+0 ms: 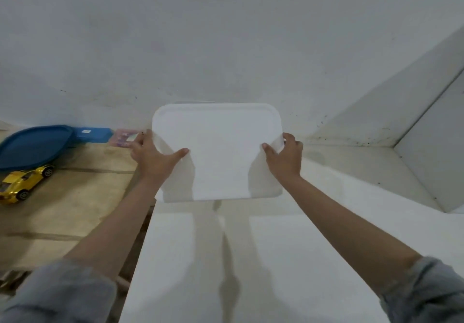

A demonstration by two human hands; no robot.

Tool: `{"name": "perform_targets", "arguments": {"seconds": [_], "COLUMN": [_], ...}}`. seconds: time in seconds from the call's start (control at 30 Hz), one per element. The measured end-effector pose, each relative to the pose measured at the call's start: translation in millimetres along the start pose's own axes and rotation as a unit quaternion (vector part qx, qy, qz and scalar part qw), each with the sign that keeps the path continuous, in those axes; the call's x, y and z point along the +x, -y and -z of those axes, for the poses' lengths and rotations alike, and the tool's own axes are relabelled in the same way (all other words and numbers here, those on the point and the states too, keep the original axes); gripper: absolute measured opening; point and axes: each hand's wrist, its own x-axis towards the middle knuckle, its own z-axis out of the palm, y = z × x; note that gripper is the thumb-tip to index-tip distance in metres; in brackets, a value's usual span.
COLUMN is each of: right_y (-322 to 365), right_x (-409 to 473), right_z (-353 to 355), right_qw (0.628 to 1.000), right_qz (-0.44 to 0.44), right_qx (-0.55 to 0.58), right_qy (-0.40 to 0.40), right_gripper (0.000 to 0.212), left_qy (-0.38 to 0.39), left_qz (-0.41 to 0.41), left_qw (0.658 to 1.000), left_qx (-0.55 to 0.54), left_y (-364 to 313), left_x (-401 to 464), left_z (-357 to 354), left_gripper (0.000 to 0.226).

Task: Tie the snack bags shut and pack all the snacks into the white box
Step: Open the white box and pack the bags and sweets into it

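White box lid (217, 152): centre of frame, over the far end of the white desk (251, 260); the box itself is hidden under it.
Left grip (153, 158): I clamp the lid's left edge, thumb on top.
Right grip (286, 157): clamped on the right edge likewise.
Doing it well: I'd keep the lid level, line up corners, then press evenly.
Snacks: none visible; probably inside.

White box lid (217, 152) gripped at both sides: left hand (153, 155) on left edge, thumb on top; right hand (286, 157) on right edge, thumb on top. Held over white table (251, 260), box beneath hidden. On floor at left: blue lid (32, 145), yellow toy car (23, 183), pinkish packet (124, 138), possibly snacks.
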Motion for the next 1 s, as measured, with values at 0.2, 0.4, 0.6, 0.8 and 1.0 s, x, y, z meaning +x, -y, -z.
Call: {"name": "perform_targets", "arguments": {"seconds": [0.2,0.4,0.6,0.8,1.0], "right_y": [19,16,5,4,-6], "right_x": [76,122,127,113,101], "right_z": [-14,-48,-66,-74,-78], "right_qw": [0.999,0.998,0.998,0.994,0.994], "right_qz": [-0.002,-0.001,-0.002,0.017,0.015], "right_qx": [-0.043,-0.049,-0.054,-0.08,-0.086], "right_qy": [0.022,0.046,0.037,0.074,0.069], "right_gripper": [0.043,0.04,0.041,0.045,0.046], "left_qy": [0.035,0.054,0.146,0.178,0.203], "left_qz": [0.004,-0.033,-0.039,-0.072,-0.102], "left_qw": [0.999,0.996,0.981,0.955,0.942], "left_qx": [-0.029,0.061,0.124,0.225,0.247], "left_y": [-9,-12,-2,10,25], "left_x": [68,116,148,145,148], "left_z": [-13,-40,-52,-59,-56], "left_gripper": [0.077,0.07,0.073,0.08,0.09]}}
